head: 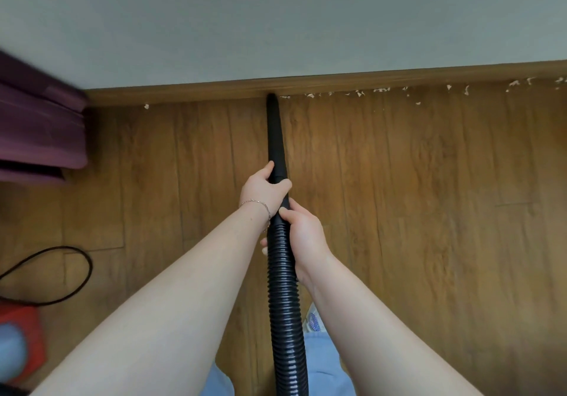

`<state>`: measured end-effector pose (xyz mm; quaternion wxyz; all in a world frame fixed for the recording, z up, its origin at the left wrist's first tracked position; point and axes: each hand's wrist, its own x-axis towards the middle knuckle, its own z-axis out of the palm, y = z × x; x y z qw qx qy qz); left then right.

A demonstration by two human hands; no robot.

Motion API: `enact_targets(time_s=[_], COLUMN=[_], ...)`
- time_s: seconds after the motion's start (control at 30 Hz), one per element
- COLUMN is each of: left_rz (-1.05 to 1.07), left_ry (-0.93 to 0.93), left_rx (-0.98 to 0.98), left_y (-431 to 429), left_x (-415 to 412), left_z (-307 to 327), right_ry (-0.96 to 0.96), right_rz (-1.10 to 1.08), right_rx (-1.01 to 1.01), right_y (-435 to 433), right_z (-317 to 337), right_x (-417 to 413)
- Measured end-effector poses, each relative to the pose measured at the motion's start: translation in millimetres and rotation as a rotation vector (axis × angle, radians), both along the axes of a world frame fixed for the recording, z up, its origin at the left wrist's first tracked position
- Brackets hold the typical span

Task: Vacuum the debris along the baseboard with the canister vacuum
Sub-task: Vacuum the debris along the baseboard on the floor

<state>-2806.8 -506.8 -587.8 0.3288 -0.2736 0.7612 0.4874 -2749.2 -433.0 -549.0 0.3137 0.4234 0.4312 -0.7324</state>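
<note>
A black crevice nozzle (275, 131) points straight ahead, its tip touching the wooden baseboard (184, 93). Behind it runs the ribbed black hose (283, 297). My left hand (262, 191) grips the nozzle's base, a thin bracelet on the wrist. My right hand (302, 233) holds the hose cuff just behind it. White paper debris (380, 90) lies scattered along the baseboard to the right of the tip. One scrap (146, 106) sits to the left.
A purple curtain (40, 125) hangs at the left. A black cable (61, 272) loops on the wood floor (429, 211) at lower left, beside a red object (27, 328). A pale wall (276, 21) rises above the baseboard.
</note>
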Motion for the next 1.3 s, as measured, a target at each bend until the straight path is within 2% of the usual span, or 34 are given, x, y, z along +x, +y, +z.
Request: enact_targets(time_s=[0.8, 1.3], left_rz=[-0.084, -0.119], left_ry=[0.013, 0.031], left_rx=[-0.049, 0.025], left_y=[101.7, 128.3], left_x=[-6.9, -8.8], left_z=[-3.2, -5.4], right_ry=[0.009, 0.026], right_rz=[-0.040, -0.008], right_rx=[-0.033, 0.024], right_y=[104.5, 128.9], right_z=[-2.2, -6.7], right_x=[-2.6, 0.7])
